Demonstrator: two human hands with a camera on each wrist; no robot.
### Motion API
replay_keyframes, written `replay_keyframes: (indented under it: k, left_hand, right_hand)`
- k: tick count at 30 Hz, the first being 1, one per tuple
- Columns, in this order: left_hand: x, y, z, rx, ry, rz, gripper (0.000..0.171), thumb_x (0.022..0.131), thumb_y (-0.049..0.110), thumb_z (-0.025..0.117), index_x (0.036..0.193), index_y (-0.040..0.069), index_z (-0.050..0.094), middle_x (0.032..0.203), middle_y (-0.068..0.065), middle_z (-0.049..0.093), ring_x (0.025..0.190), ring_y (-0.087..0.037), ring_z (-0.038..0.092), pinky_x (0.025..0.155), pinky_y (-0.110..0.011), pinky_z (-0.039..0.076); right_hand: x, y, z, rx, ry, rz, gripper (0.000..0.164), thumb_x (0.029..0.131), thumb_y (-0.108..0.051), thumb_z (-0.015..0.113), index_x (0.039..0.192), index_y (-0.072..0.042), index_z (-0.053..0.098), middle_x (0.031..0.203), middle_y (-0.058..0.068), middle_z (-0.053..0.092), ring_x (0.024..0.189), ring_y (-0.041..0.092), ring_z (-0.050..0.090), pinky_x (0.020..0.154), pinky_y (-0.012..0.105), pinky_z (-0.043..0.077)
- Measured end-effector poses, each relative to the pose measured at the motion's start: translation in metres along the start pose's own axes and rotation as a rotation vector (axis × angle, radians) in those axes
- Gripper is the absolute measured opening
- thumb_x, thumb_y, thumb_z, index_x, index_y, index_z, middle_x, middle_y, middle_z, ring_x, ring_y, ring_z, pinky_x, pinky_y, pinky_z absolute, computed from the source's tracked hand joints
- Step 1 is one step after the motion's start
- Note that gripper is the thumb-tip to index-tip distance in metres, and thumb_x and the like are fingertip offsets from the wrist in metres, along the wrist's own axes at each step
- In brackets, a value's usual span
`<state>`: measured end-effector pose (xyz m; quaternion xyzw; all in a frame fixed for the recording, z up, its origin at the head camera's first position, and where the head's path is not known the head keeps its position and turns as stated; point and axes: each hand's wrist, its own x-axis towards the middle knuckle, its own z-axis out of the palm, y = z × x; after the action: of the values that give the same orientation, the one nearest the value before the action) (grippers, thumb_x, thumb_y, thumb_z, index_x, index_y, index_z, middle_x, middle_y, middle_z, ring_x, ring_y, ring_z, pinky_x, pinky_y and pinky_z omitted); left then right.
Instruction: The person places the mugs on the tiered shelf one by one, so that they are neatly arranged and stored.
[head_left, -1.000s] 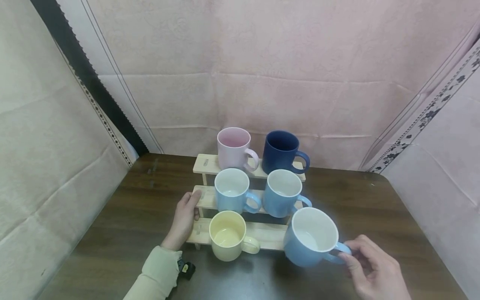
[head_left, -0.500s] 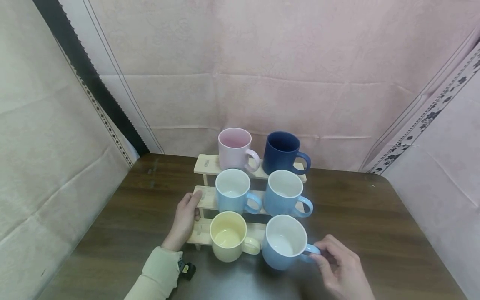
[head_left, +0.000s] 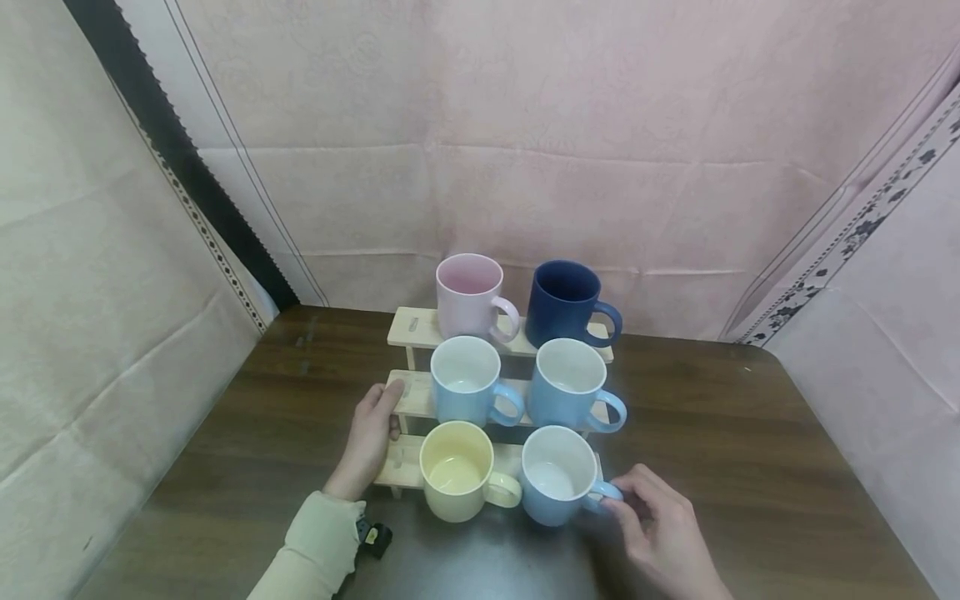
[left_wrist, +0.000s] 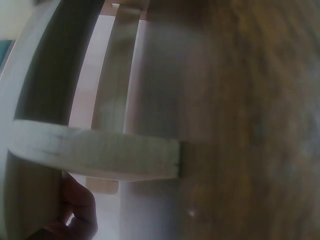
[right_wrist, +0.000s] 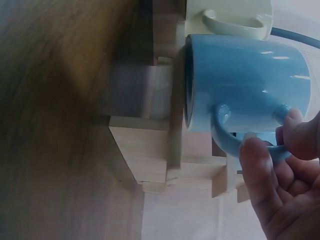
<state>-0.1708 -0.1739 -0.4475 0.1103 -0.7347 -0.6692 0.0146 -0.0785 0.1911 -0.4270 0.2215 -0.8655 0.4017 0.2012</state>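
Note:
My right hand [head_left: 663, 529] pinches the handle of a blue mug [head_left: 557, 479] at the right end of the lowest tier of a wooden three-tier rack [head_left: 405, 462]. In the right wrist view this mug [right_wrist: 250, 80] is upright at the shelf, thumb and fingers on its handle. My left hand [head_left: 367, 437] grips the left end of the rack's middle tier; in the left wrist view its curled fingers [left_wrist: 80, 205] show under the wood. A yellow mug [head_left: 456, 473] sits on the lowest tier, left of the blue one.
Two more light blue mugs [head_left: 465, 383] stand on the middle tier. A pink mug [head_left: 467, 300] and a navy mug [head_left: 561, 308] occupy the top tier. The dark wooden table [head_left: 750, 450] is bordered by pale cloth walls [head_left: 570, 167] at back and sides.
My right hand has carried the blue mug leftward onto the lowest tier beside the yellow mug. The left hand has stayed at the rack.

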Motion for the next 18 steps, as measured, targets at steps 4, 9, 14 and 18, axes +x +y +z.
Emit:
replay_keyframes:
  k: [4, 9, 14, 18]
  left_hand:
    - [-0.0009, -0.0014, 0.0007, -0.002, -0.001, 0.004, 0.050, 0.099, 0.056, 0.043, 0.103, 0.006, 0.049, 0.075, -0.004, 0.043, 0.065, -0.021, 0.042, 0.062, -0.029, 0.036]
    - [-0.0004, -0.0022, 0.0002, 0.010, -0.002, 0.014, 0.051, 0.098, 0.057, 0.043, 0.103, 0.007, 0.049, 0.076, -0.005, 0.042, 0.065, -0.021, 0.043, 0.062, -0.029, 0.036]
    - [0.0011, -0.0022, -0.0012, 0.006, 0.001, 0.013, 0.051, 0.098, 0.057, 0.043, 0.103, 0.006, 0.048, 0.076, -0.005, 0.042, 0.066, -0.021, 0.042, 0.062, -0.029, 0.036]
    - [0.0019, -0.0028, -0.0025, 0.004, -0.004, -0.004, 0.049, 0.100, 0.055, 0.042, 0.105, 0.006, 0.047, 0.078, -0.005, 0.042, 0.068, -0.022, 0.043, 0.063, -0.030, 0.036]
  right_hand:
    - [-0.0005, 0.0013, 0.0017, -0.024, -0.008, 0.036, 0.032, 0.076, 0.005, 0.079, 0.088, -0.020, 0.063, 0.081, -0.014, 0.053, 0.068, 0.004, 0.056, 0.060, 0.022, 0.053]
    - [-0.0006, 0.0014, 0.0037, -0.035, -0.003, 0.095, 0.032, 0.077, 0.004, 0.079, 0.086, -0.020, 0.062, 0.080, -0.015, 0.052, 0.068, 0.004, 0.055, 0.059, 0.023, 0.052]
    - [0.0027, 0.0021, 0.0037, -0.025, -0.025, 0.100, 0.031, 0.077, 0.002, 0.080, 0.087, -0.021, 0.061, 0.081, -0.015, 0.053, 0.069, 0.004, 0.055, 0.060, 0.023, 0.052]
    - [0.0051, 0.0011, 0.0015, -0.012, -0.090, 0.180, 0.024, 0.082, -0.008, 0.078, 0.090, -0.023, 0.062, 0.081, -0.015, 0.053, 0.071, 0.005, 0.055, 0.061, 0.024, 0.052]
